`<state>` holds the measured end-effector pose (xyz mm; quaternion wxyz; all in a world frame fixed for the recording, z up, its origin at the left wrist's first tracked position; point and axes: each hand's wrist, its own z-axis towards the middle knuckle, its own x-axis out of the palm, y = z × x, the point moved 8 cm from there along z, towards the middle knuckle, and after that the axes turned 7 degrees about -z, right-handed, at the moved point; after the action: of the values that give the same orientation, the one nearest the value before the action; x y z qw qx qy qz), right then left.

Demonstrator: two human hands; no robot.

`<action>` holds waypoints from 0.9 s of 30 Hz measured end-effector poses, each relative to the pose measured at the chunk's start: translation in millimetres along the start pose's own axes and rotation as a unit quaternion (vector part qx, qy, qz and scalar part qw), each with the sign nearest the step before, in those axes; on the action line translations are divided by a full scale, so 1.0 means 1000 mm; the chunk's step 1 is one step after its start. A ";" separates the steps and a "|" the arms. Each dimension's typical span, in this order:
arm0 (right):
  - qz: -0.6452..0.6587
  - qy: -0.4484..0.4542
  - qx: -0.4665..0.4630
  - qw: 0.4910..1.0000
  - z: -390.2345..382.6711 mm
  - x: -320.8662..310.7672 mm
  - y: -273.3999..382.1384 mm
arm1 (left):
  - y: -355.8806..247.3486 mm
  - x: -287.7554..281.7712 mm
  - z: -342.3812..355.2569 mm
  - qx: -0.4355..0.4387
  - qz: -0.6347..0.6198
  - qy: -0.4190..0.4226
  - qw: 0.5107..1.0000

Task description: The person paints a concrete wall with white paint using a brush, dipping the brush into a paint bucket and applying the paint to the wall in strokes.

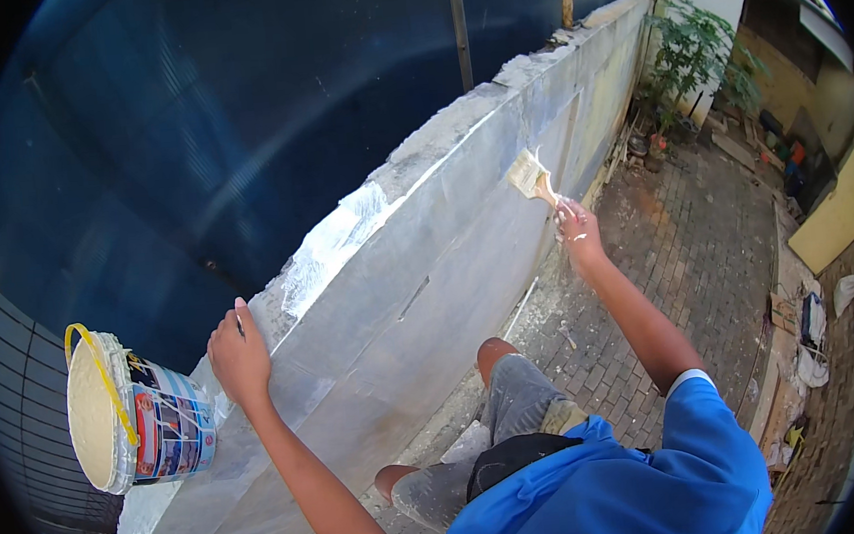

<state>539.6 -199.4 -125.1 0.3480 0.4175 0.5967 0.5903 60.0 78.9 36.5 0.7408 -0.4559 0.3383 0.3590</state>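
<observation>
In my right hand (577,233) is a flat paintbrush (528,177), held by its wooden handle. Its pale, paint-loaded bristles point up and away, close to the face of a grey wall (463,219); I cannot tell whether they touch it. White paint marks the fingers of this hand. My left hand (241,357) rests with fingers extended on the rough top edge of the wall, holding nothing. Just left of it, a paint bucket (173,417) with a yellow handle and white paint inside sits on the wall top. Fresh white paint (340,242) covers a stretch of the top beyond my left hand.
Behind the wall rises a dark blue sheet (263,89) with a thin post. A brick-paved floor (650,300) spotted with white lies to the right. A leafy plant (691,50) grows at the wall's far end. Boards, including a yellowish panel (835,220), and debris line the right side.
</observation>
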 end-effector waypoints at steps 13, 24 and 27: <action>-0.264 0.052 -0.218 0.938 -0.042 0.053 0.054 | 0.001 0.002 0.000 0.002 -0.002 0.000 1.000; -0.336 -0.023 -0.370 0.866 -0.030 0.089 0.044 | 0.006 0.004 0.000 0.015 0.008 -0.024 1.000; -0.369 0.044 -0.332 0.867 -0.053 0.065 0.006 | 0.000 0.002 0.000 0.004 0.000 -0.007 1.000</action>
<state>465.2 -162.3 -110.3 0.6321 0.0004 0.4903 0.6001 61.1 79.3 34.6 0.7449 -0.4504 0.3343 0.3611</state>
